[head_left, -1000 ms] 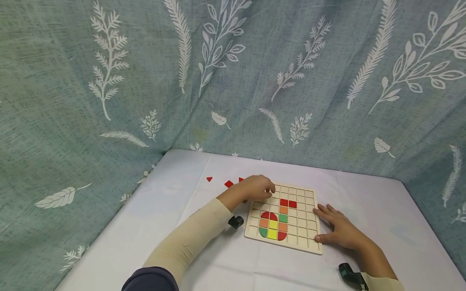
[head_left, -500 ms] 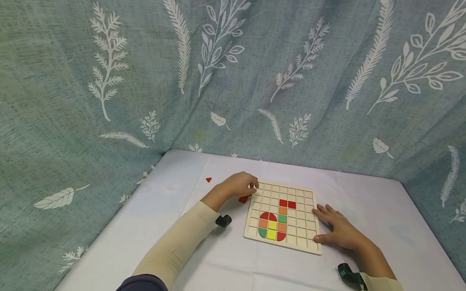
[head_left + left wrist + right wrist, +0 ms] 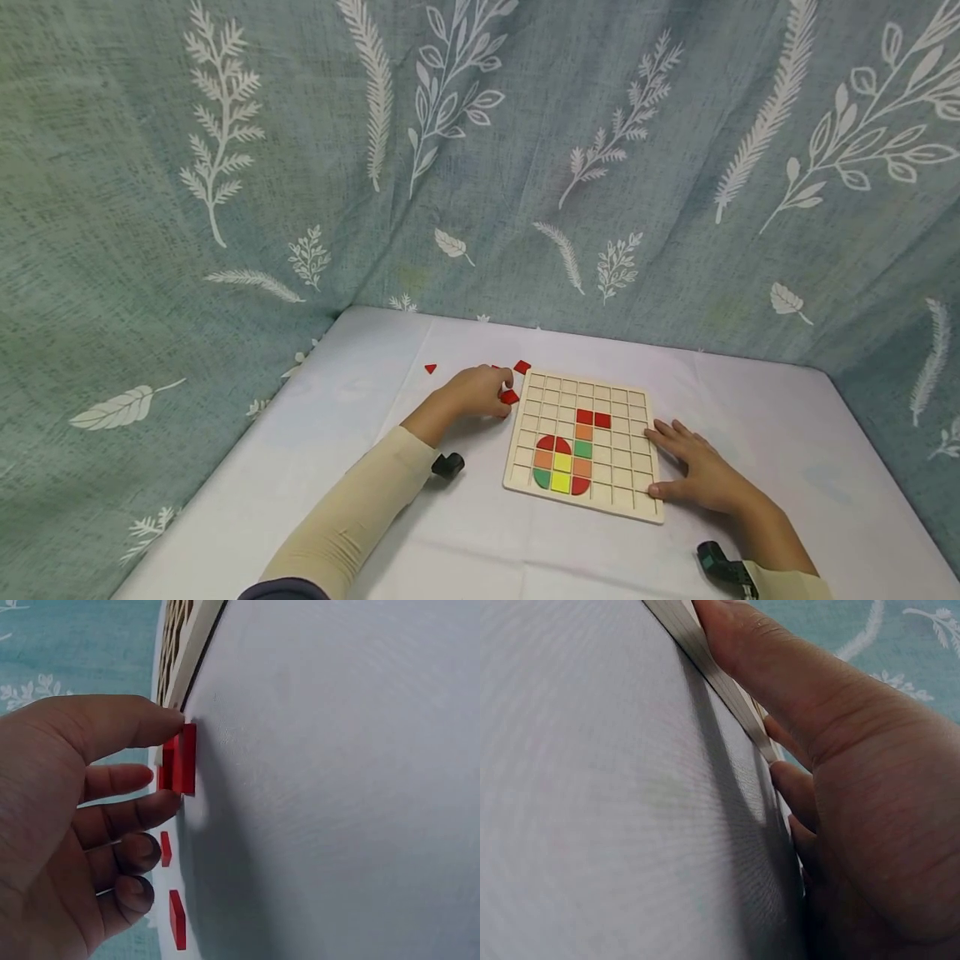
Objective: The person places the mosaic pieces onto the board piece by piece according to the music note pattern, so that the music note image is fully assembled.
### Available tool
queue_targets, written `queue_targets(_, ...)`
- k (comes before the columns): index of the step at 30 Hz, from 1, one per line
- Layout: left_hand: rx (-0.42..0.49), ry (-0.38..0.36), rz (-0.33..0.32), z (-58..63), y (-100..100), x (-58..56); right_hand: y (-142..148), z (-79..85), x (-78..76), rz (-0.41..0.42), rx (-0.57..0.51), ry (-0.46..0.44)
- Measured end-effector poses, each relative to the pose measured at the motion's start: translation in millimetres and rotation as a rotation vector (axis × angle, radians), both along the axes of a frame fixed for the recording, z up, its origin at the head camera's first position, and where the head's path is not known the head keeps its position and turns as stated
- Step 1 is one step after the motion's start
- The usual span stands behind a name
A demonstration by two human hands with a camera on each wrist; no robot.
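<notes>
The left hand (image 3: 474,392) had its grip parted around a red tile (image 3: 510,397) on the bench (image 3: 450,542), beside the grid board (image 3: 633,477); a light edge pinch seemed best (contact was unclear), while the right hand (image 3: 699,475), unclenched, touched the board

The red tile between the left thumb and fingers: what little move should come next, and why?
Maybe the left hand could gently pinch the red tile: its thumb and fingers are on either side, though I can't tell if they grip it yet. The right hand rests on the edge of the wooden grid board, which has many unfilled squares.
</notes>
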State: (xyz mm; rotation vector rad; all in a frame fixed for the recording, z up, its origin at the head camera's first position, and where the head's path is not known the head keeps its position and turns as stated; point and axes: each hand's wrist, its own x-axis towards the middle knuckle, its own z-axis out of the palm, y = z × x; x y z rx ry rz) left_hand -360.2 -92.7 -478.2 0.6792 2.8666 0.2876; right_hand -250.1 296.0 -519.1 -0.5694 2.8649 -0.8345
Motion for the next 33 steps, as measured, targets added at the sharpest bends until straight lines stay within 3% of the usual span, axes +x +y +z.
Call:
queue_targets(20,-0.007,-0.098,0.034,6.0,-16.8,2.8,-1.1,3.1,0.7,-0.017,0.012,-0.008)
queue_targets(33,-0.004,-0.078,-0.018,9.0,-11.7,-2.1,-0.9,1.6,0.2,-0.017,0.013,-0.017)
